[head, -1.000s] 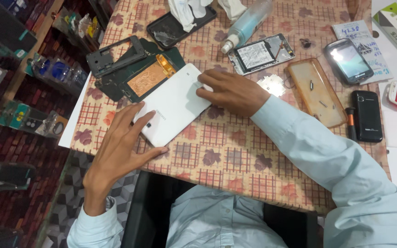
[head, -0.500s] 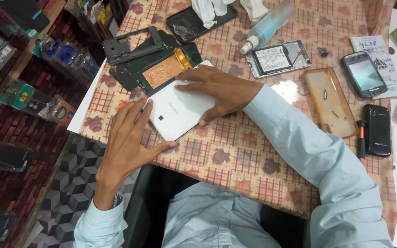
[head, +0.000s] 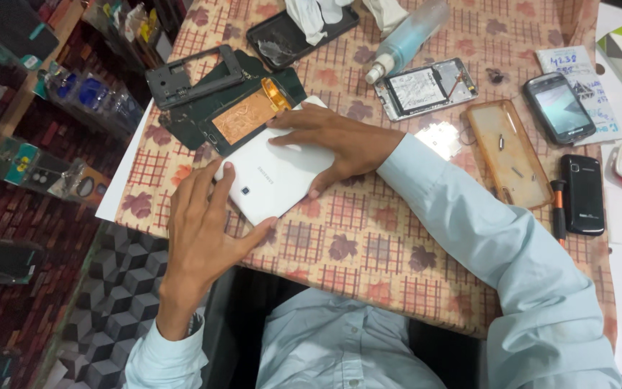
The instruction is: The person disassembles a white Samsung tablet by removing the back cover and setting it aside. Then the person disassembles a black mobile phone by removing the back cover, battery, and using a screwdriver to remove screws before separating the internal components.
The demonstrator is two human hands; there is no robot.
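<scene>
While both hands press down flat, the white tablet [head: 275, 180] lies back-up near the near-left edge of the table [head: 368, 266]. Nearest of all, the left hand [head: 199, 230] lies on the tablet's near-left corner with its fingers spread and its thumb hooked against the near edge. Just past it, the right hand [head: 332, 144] lies flat on the far-right part, its fingers pointing left. The hands are apart and neither one is wrapped around the tablet; they only push down on it. The tablet sits close to the table edge, so I think a hard shove could slide it off and down to the floor. Pushing too hard on one corner might also bend or crack the thin back. Off to the right, near, lie a black phone [head: 583, 194] and a small screwdriver [head: 557, 209]. A bit further is a brown case [head: 509, 155] with tiny screws in it, and a bumped sleeve could scatter them. Touching the tablet's far-left corner is a dark board with a copper patch [head: 242, 115]. Further still are a grey frame [head: 192, 75], an open phone [head: 426, 88] and a spray bottle [head: 406, 36], which could tip and wet the parts.
</scene>
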